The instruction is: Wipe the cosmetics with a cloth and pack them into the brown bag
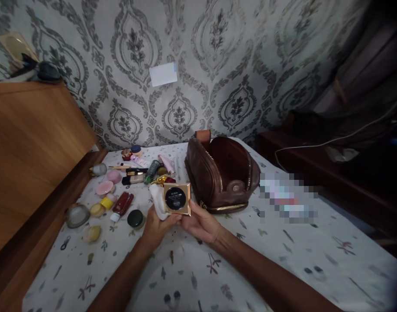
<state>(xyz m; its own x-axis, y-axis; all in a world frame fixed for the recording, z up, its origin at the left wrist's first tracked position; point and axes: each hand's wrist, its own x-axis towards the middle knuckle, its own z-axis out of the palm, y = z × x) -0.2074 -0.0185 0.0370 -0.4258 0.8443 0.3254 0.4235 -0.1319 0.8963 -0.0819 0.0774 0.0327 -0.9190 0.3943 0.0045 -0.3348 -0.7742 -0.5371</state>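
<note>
A square gold compact (184, 187) with a round black label is held up in front of the brown bag. My right hand (201, 223) grips its lower right edge with fingers and thumb. My left hand (157, 227) is closed round a white cloth or tissue (157, 200) and touches the compact's lower left side. Just behind, the brown leather bag (201, 173) stands with its top unzipped and wide apart; its inside is dark. Left of my hands lie a dark green round jar (136, 219) and a dark red bottle (123, 204) with a white cap.
Several jars, tubes and brushes lie at the left, among them a pink jar (105, 188) and a green tube (152, 171). A wooden cabinet (36, 160) borders the left side. A blurred-out item lies right of the bag. The patterned wall (185, 56) rises behind.
</note>
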